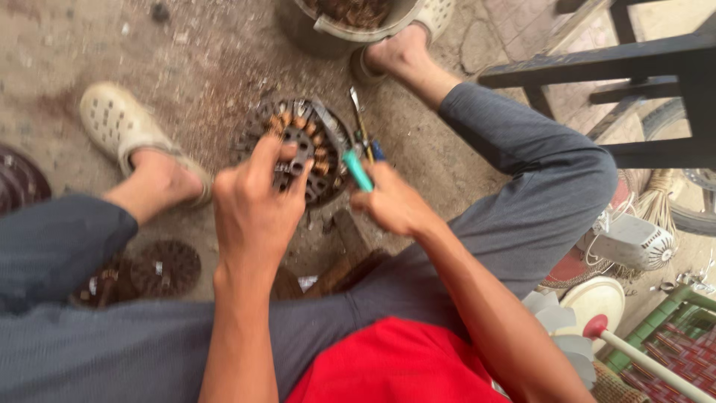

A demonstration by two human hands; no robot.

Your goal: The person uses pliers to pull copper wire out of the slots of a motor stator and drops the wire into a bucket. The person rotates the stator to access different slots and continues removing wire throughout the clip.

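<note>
Stator (298, 149) of a motor lies on the ground between my feet. My left hand (253, 209) pinches its copper winding; my right hand (391, 205) grips teal-handled pliers (339, 145). Step, as I judge: stripping copper. Next move needs firm jaw bite.

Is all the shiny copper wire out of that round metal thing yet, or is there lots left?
Not all out yet. The round motor stator on the ground holds copper coils in its upper slots; nearer slots look empty. The left hand grips its near edge, and the right hand works a teal-handled tool into the windings. A bucket beyond holds coppery scrap. Two more dark round cores lie by the left leg.
</note>
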